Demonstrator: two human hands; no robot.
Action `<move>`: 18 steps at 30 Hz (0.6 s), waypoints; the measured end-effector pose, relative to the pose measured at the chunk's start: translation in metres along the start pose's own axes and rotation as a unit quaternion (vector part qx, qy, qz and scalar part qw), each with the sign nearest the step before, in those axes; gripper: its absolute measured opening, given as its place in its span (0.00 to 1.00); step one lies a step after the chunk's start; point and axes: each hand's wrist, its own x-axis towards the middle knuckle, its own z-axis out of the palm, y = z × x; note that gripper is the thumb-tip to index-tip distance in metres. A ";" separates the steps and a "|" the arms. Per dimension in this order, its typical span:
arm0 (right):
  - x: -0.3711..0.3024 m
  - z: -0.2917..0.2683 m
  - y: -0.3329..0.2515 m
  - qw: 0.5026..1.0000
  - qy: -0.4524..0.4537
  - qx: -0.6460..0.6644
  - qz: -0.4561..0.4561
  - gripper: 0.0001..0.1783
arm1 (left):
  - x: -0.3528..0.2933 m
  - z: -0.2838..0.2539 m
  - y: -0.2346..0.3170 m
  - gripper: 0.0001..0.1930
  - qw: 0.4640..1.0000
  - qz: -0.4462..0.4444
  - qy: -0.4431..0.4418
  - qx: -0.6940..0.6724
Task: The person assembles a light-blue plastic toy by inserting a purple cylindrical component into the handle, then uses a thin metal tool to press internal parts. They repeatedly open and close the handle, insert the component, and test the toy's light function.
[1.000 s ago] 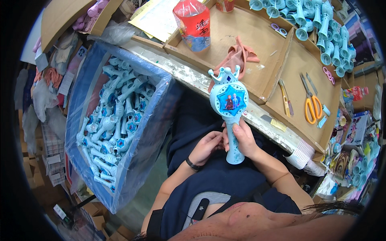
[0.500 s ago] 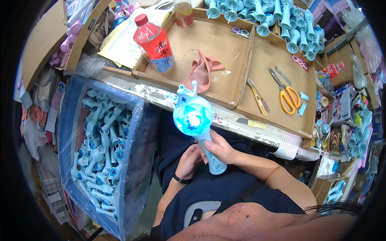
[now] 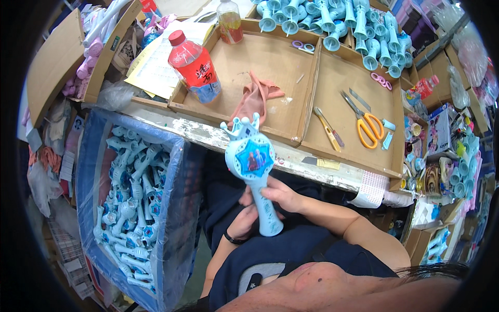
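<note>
In front of my body I hold a light blue toy wand (image 3: 251, 160), its crown-shaped top tilted up toward the table edge. A shiny blue star panel sits on its round head and shows no glow. My right hand (image 3: 283, 196) is closed round the upper handle from the right, thumb across the front. My left hand (image 3: 244, 222) is closed against the handle from the left, its fingers partly hidden behind it. Left of me, a blue plastic-covered bin (image 3: 174, 208) holds many similar wands (image 3: 127, 208).
On the table, a cardboard tray (image 3: 283, 57) holds a pink cloth (image 3: 254, 99), a red-labelled bottle (image 3: 196, 67), orange-handled scissors (image 3: 368, 125) and a craft knife (image 3: 326, 130). Light blue wand parts (image 3: 332, 21) are piled behind it. Papers (image 3: 161, 62) lie at the far left.
The wand's bright glow has gone out, and its star panel shows plainly. The wand has turned more upright and moved slightly lower, with both hands still on its handle.
</note>
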 end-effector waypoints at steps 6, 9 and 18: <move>0.003 -0.013 -0.035 0.852 -0.120 -0.503 -0.082 0.17 | 0.012 0.004 0.019 0.29 0.949 0.144 -0.238 -0.148; -0.011 -0.039 -0.075 0.795 0.124 -0.563 -0.188 0.13 | 0.003 0.005 0.034 0.32 0.966 0.179 -0.103 -0.158; -0.061 -0.138 -0.128 0.574 0.409 -0.687 0.177 0.15 | -0.010 -0.004 0.048 0.28 0.938 0.271 -0.050 -0.211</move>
